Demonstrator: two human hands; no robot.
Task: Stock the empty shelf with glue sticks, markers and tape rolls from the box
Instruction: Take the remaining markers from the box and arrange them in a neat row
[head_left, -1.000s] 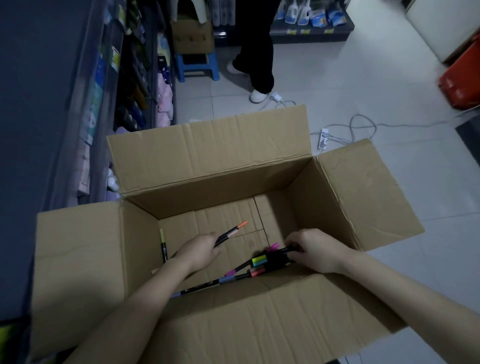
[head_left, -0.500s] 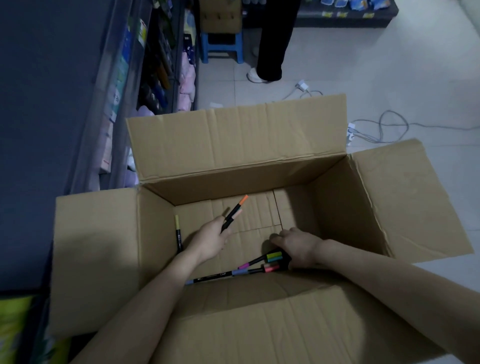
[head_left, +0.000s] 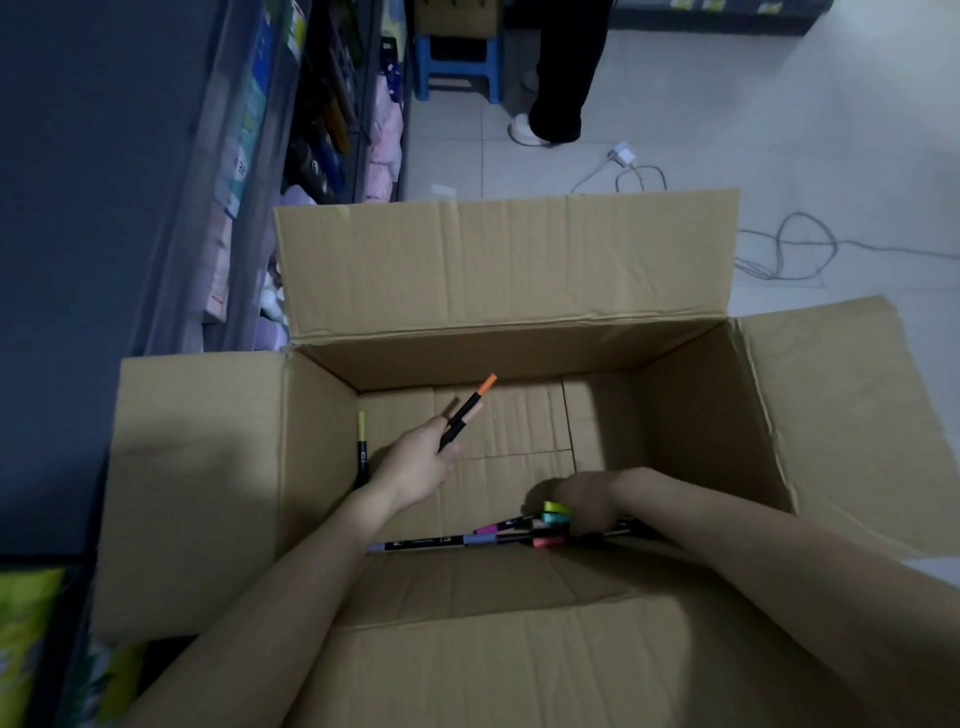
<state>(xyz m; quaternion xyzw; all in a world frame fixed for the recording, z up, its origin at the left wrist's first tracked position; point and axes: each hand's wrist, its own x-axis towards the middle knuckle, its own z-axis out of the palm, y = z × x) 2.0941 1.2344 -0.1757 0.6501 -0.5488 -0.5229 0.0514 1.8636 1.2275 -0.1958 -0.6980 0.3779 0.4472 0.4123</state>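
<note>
Gripping markers — left hand, right hand; barrel print illegible.

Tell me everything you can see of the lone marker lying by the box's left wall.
The lone marker is slim, with a black barrel bearing small white print and a yellow-green cap at its far end; it looks plastic. It lies flat in the cardboard box along its left wall, cap away from the person. Its near end is hidden behind the left hand, so contact cannot be told.
</note>
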